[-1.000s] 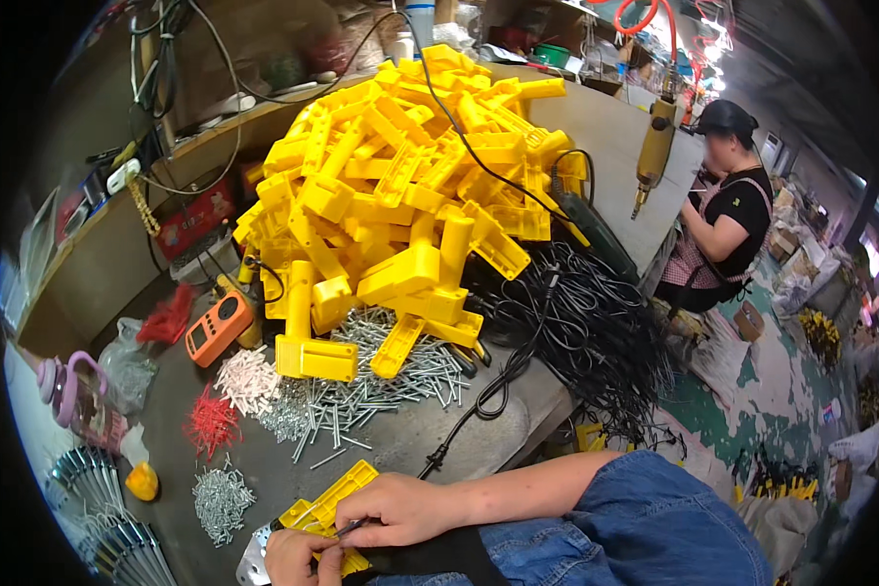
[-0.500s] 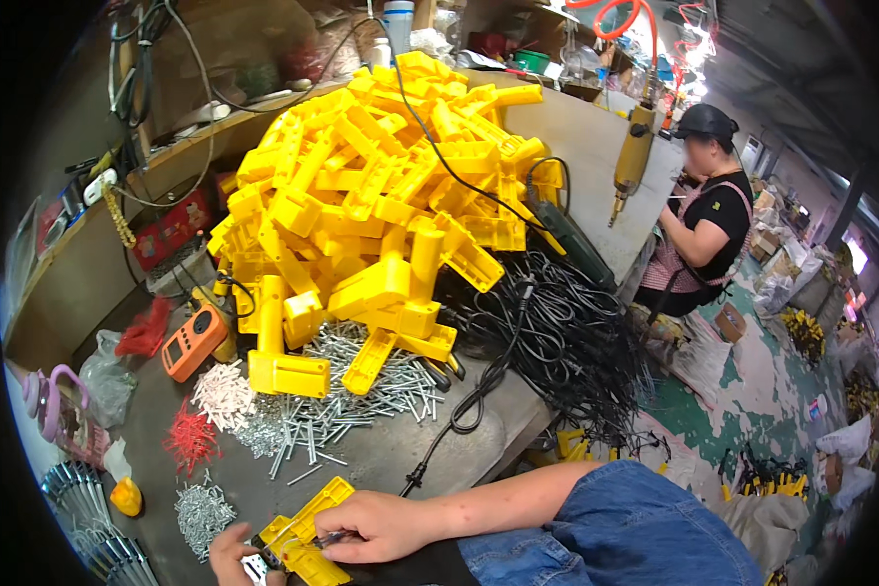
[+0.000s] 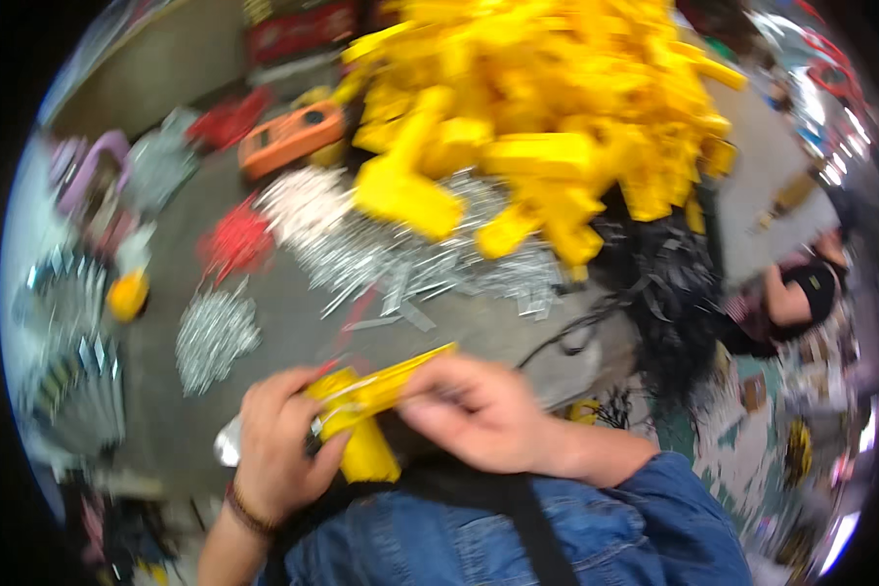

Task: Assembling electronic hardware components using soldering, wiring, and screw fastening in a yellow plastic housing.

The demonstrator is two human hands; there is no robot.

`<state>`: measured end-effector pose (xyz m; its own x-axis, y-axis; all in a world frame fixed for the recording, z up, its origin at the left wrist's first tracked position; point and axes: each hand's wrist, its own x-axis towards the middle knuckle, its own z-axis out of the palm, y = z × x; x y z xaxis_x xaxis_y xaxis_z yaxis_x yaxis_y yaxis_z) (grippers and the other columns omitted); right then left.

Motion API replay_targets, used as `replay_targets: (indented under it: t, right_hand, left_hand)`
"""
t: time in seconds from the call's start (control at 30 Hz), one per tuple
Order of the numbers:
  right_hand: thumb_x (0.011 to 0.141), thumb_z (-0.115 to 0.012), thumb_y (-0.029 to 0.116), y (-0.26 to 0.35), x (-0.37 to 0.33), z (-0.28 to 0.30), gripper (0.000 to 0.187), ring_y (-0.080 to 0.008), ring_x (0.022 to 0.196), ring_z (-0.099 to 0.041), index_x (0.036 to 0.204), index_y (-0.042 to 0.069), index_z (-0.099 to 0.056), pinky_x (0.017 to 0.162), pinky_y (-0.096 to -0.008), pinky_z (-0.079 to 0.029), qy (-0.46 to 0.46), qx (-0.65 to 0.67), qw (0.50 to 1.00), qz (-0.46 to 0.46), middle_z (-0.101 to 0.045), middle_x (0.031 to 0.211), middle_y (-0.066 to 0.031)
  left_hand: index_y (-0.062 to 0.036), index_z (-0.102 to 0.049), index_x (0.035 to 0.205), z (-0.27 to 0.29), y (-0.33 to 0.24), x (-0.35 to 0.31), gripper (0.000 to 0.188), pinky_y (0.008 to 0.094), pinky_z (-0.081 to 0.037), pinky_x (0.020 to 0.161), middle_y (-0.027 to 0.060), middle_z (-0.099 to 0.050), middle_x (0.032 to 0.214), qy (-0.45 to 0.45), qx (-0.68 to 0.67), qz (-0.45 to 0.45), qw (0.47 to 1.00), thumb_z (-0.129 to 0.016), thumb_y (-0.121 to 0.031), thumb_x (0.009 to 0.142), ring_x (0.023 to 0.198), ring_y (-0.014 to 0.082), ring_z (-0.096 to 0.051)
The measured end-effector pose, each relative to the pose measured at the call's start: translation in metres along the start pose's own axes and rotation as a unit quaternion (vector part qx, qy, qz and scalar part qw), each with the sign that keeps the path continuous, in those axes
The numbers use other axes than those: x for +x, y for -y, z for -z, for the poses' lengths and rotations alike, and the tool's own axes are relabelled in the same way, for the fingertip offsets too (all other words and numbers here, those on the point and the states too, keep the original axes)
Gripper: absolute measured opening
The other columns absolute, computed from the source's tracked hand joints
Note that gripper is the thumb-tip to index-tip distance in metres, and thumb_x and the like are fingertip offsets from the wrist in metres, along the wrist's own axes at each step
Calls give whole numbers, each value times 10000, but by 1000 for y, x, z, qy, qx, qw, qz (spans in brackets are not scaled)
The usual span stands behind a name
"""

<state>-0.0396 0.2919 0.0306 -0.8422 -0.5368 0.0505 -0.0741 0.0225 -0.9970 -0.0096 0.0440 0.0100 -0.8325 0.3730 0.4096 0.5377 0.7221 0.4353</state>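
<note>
My left hand (image 3: 281, 444) is closed around a yellow plastic housing shell (image 3: 366, 444), which has a long arm and a shorter stem. A thin red piece (image 3: 326, 368) shows at its fingertips, and a shiny silver metal part (image 3: 228, 442) pokes out beside it. My right hand (image 3: 483, 415) is pinched at the shell's right end, over its hollow inside. Something small and dark may be between those fingers, but blur hides what it is. Beyond the hands lie loose silver screws (image 3: 430, 259), white pieces (image 3: 306, 207), red pieces (image 3: 236, 239) and smaller silver screws (image 3: 217, 335).
A tall heap of yellow shells (image 3: 547, 107) fills the bench's back, with black cords (image 3: 669, 313) at its right. An orange meter (image 3: 291, 139) lies back left. Metal tools (image 3: 73, 396) and a purple-handled jug (image 3: 93, 176) line the left. A co-worker (image 3: 791, 298) is at right.
The view has swung, shifting the bench contents right. Both hands now appear higher and nearer the middle, with more of the left hand showing. The yellow shell remains between them.
</note>
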Motion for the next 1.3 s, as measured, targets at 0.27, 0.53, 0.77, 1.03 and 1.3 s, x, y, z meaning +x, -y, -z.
replay_targets:
  t: [0.27, 0.53, 0.77, 1.03, 1.3]
  right_hand:
    - [927, -615, 59, 5, 13, -15, 87, -104, 608, -578, 1003, 15, -615, 561, -259, -455, 5, -136, 990, 48, -638, 751, -55]
    - [834, -655, 68, 1, 25, -26, 160, -283, 677, -666, 983, 71, -595, 568, -383, -512, 60, -389, 911, 124, -656, 794, -108]
    - [798, -674, 83, 1, 28, -26, 202, -293, 720, -669, 983, 78, -593, 591, -396, -520, 95, -388, 907, 135, -660, 828, -94]
    - [856, -734, 92, 14, 32, -10, 169, -196, 667, -656, 1001, 15, -692, 596, -295, -514, 59, -245, 960, 123, -656, 816, -79]
    - [787, -832, 152, 8, 34, -23, 288, -44, 644, -594, 924, 12, -622, 558, -228, -467, 79, -186, 978, -59, -675, 761, -34]
  left_hand:
    - [-62, -595, 945, 6, -6, -10, 318, 462, -435, 913, 147, -617, 1141, -11, -18, 24, 1000, -770, -95, 682, 1019, 342, -590]
    - [-126, -675, 768, 1, -3, -30, 156, 610, -336, 1041, 9, -664, 1049, -146, 92, -98, 980, -793, -156, 670, 1033, 265, -592]
    - [-154, -654, 773, 12, -8, -5, 71, 724, -167, 1091, -27, -671, 847, -68, 101, -33, 992, -685, -214, 793, 1071, 225, -639]
    - [-137, -694, 784, 13, -9, -6, 122, 615, -159, 1135, -26, -670, 776, -72, -29, 112, 991, -795, -175, 728, 1075, 220, -635]
    - [-143, -715, 774, 11, -8, -8, 104, 568, -181, 1144, -6, -669, 777, -76, -131, 174, 973, -807, -164, 729, 1092, 215, -625]
